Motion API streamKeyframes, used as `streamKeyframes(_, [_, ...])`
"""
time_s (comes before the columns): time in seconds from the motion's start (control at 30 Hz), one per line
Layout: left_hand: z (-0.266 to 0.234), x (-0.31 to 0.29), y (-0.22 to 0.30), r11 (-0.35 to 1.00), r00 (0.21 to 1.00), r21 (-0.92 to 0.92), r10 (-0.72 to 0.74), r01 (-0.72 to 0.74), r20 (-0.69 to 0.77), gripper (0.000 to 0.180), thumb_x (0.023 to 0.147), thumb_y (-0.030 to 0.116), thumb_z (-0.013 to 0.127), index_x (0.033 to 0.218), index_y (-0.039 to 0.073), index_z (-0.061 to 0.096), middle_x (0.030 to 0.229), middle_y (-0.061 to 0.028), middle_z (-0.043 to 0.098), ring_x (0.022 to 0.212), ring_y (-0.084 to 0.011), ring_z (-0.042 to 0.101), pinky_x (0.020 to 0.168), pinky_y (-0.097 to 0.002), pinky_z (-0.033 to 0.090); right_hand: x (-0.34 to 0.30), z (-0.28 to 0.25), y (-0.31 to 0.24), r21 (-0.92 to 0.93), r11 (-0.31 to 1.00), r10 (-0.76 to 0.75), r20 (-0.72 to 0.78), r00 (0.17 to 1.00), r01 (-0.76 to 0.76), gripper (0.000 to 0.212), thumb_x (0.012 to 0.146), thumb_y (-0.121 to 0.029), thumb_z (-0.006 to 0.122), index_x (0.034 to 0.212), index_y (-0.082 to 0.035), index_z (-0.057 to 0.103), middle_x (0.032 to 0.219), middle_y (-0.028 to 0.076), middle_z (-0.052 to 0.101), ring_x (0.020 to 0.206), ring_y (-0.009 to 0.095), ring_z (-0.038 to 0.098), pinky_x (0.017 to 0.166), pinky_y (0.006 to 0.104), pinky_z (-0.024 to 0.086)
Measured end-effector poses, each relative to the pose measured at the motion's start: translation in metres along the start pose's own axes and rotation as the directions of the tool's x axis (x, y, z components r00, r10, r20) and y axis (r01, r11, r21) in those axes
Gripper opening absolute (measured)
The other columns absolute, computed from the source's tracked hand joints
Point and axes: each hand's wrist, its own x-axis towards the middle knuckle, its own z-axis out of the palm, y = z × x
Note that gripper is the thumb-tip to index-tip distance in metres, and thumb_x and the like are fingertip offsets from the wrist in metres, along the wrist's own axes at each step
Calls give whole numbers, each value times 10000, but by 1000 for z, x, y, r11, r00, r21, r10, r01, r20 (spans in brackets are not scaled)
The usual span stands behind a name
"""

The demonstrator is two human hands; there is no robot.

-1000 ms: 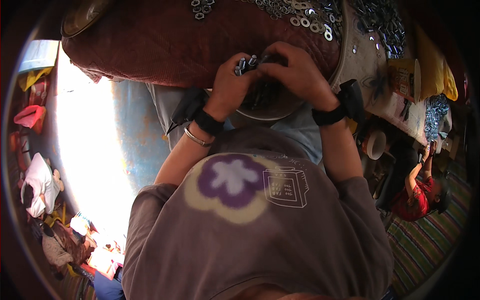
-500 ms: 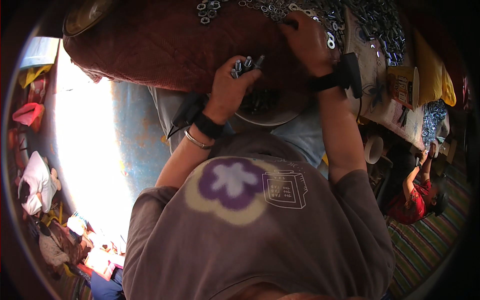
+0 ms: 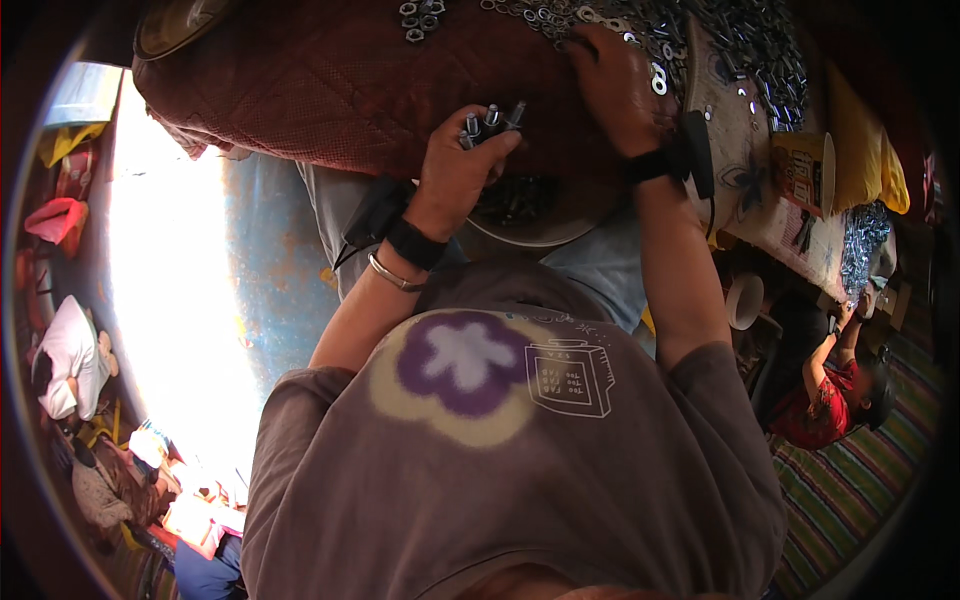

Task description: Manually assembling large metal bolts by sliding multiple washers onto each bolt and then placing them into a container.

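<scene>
My left hand (image 3: 455,165) is closed around several metal bolts (image 3: 490,120), whose shiny ends stick up between thumb and fingers. It is held over the near edge of a maroon cloth (image 3: 330,90). Farther off and to the right, my right hand (image 3: 618,90) reaches onto the cloth beside spread-out washers (image 3: 540,14). Its thumb and forefinger curve toward each other at the washers; whatever lies between the tips is too small to make out. Several nuts (image 3: 420,18) form a small cluster left of the washers. Below my hands, a bowl (image 3: 540,238) with dark metal pieces sits at my lap.
A heap of bolts (image 3: 770,60) covers the far right, with a paper cup (image 3: 803,172) and yellow bag (image 3: 868,150) nearby. A round tin (image 3: 180,28) stands far left. At right, a person in red (image 3: 825,400) handles another metal heap (image 3: 865,240). Other people sit lower left.
My left hand has risen slightly, the bolts still in its grip. My right hand stays at the washers with only a small shift. The view has tilted a little.
</scene>
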Motion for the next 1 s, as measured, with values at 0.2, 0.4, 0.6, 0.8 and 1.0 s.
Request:
streamKeyframes(0.2, [-2, -1, -1, 1000, 1000, 10, 1, -1, 20, 119, 831, 134, 651, 907, 95, 569, 755, 22, 612, 584, -32, 482, 491, -182, 351, 1, -6, 0, -8, 992, 125, 105, 987, -124, 171, 814, -182, 571, 915, -54, 622, 880, 189, 631, 835, 379, 600, 717, 445, 478])
streamKeyframes(0.4, [-1, -1, 0, 1000, 1000, 19, -5, 5, -22, 124, 829, 140, 653, 909, 96, 569, 766, 22, 617, 594, -33, 485, 493, -182, 355, -2, -5, -3, -50, 997, -56, 87, 995, 60, 188, 791, -167, 604, 904, -18, 621, 904, 187, 633, 850, 371, 601, 718, 435, 481])
streamKeyframes(0.6, [2, -1, 0, 1000, 1000, 5, -5, 5, -10, 118, 830, 142, 648, 900, 92, 568, 707, 34, 568, 590, -36, 482, 488, -181, 346, -1, -10, 6, 36, 999, 31, 116, 993, -35, 197, 799, -187, 614, 920, -33, 628, 890, 175, 640, 834, 365, 610, 715, 416, 483])
streamKeyframes(0.8, [2, -1, 7, 1000, 1000, 16, -26, 27, -11, 129, 828, 143, 659, 903, 85, 570, 697, 34, 547, 596, -38, 488, 496, -180, 357, -9, -16, -8, 60, 993, 96, 45, 994, -99, 158, 819, -177, 600, 903, -47, 631, 851, 163, 639, 805, 354, 619, 691, 394, 483])
streamKeyframes(1.0, [5, -2, 4, 1000, 998, 5, -4, 4, -59, 154, 810, 107, 671, 927, 62, 582, 728, 36, 559, 605, -35, 507, 506, -177, 404, -41, -22, -58, 363, 928, 21, 159, 987, -79, 95, 814, -92, 604, 879, -24, 611, 782, 127, 631, 721, 278, 630, 639, 330, 475])
